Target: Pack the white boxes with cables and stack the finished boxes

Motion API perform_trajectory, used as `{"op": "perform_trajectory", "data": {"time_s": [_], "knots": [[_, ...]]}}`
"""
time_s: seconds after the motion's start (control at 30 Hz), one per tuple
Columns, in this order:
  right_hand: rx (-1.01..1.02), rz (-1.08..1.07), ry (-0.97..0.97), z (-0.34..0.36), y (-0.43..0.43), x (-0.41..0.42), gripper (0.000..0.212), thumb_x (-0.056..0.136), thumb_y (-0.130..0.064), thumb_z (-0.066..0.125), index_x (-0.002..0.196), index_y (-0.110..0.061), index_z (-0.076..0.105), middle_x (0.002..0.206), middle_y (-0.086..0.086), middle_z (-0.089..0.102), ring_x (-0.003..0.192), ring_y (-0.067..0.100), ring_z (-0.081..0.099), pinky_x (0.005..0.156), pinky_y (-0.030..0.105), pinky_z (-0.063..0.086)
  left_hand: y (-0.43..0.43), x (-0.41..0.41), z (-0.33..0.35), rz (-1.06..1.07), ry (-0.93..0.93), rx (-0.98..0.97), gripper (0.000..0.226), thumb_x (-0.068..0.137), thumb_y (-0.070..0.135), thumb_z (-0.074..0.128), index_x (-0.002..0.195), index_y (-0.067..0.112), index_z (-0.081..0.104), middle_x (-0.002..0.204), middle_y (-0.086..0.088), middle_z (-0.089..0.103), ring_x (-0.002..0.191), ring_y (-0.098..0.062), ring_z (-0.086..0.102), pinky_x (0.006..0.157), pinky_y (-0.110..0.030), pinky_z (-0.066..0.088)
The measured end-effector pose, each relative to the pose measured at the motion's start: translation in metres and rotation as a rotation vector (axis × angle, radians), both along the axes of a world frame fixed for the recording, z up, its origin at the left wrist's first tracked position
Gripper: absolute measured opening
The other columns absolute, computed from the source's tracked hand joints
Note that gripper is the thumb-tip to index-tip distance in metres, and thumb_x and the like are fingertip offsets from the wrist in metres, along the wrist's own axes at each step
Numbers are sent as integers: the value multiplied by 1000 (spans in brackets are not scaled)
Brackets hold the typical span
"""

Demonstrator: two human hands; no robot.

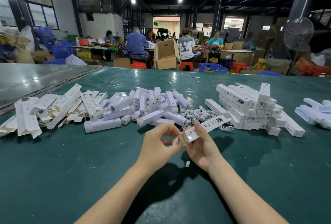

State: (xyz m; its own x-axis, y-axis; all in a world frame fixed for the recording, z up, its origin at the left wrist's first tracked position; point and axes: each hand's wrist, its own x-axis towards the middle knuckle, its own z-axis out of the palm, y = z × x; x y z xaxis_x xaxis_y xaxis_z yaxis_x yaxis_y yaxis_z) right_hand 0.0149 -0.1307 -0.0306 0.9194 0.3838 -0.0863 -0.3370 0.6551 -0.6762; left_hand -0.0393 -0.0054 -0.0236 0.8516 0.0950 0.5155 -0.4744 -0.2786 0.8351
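Both hands meet over the green table (pixel 71 170) on one long white box (pixel 206 127). The right hand (pixel 202 145) grips its near end, thumb on top and fingers curled beneath, covering part of the printed marks. The left hand (pixel 157 144) pinches the open end flap (pixel 176 140) between thumb and forefinger. Whether a cable lies inside the white box cannot be seen. Just below it, a small white scrap (pixel 187 163) lies on the table. Just behind it sits a tangle of white cables (pixel 197 114), partly hidden by its far end. Behind and to the right of it stands the stack of closed boxes (pixel 250 107), laid in rough layers with one upright on top. Behind and to the left is a loose heap of white blocks (pixel 143 107); what they are is hard to make out. Farther left lies a spread of flat cartons (pixel 44 110). Far to the right, more white boxes (pixel 317 112) are cut off by the frame edge.
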Motion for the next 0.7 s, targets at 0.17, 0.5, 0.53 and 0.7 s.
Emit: {"op": "perform_trajectory", "data": {"time_s": [0.17,0.5,0.53,0.7], "knots": [[-42,52,18,-2,3,-2,20,66,-25,65,77,-10,59,62,5,65,57,18,67,53,24,56,0,2,-4,169,-86,72,39,69,-2,76,65,26,49,61,11,52,61,1,50,54,-11,40],[-53,68,9,-3,2,0,25,53,-33,74,63,-11,68,58,3,62,52,18,62,63,30,54,-2,-3,-5,-4,-202,285,16,62,13,76,72,13,64,76,10,51,66,-7,55,64,-20,54],[-46,73,6,-3,2,0,24,57,-32,72,66,-10,68,58,4,62,52,18,62,67,33,54,-2,-3,-5,23,-215,266,11,64,12,74,70,11,65,76,11,51,66,-8,55,63,-21,54],[-14,73,67,0,4,-1,32,62,-25,69,85,-4,63,68,10,67,56,20,66,52,25,55,1,-3,-5,119,-305,268,5,66,8,71,66,8,66,87,13,59,67,-8,58,57,-23,54]]}}
